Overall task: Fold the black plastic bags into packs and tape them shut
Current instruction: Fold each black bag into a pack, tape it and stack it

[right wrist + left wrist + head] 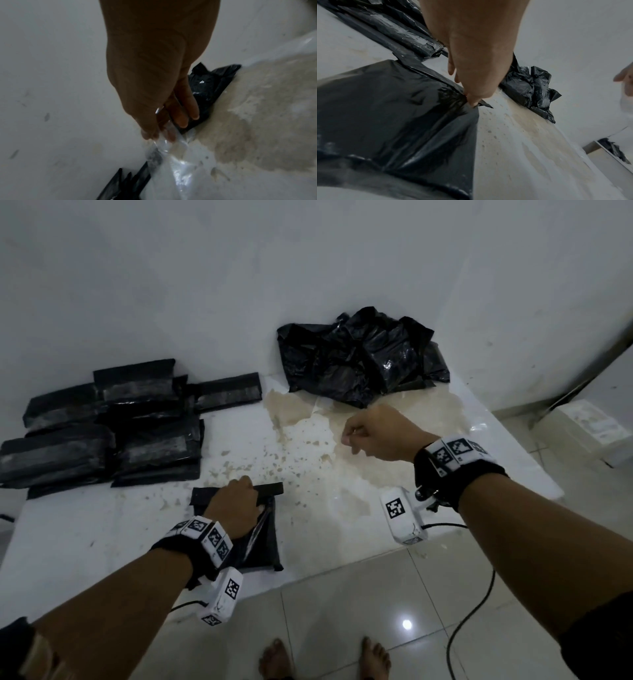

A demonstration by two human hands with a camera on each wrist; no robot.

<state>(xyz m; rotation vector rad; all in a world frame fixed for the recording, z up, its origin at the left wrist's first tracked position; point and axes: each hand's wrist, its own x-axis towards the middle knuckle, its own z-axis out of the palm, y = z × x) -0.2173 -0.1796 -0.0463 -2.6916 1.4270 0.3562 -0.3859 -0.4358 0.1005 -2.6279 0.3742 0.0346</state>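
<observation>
L hand: left hand (236,506) presses down on the folded pack (263,546) at the near edge of the table (102,529); fingers curled over its far edge, thumb (473,101) pinching the plastic at the pack's corner.
R hand: right hand (375,436) held up over the table mid-right, well apart from the pack; thumb & fingers (181,119) pinch a strip of clear tape (173,166) that hangs crumpled below them.
Folded pack: black, flat, roughly square w/ one end folded over; lies just in front of the person.
Done packs: pile of taped packs (102,422) on the table's far left, overlapping, against the wall (308,268).
Loose bags: crumpled heap of black bags (359,357) at the far right, against the wall.
Table: white top, brownish stained patch in the middle-right.
Floor: pale tiles (342,611), bare feet (277,659), black cable (472,618) trailing from the wrist rig.
</observation>
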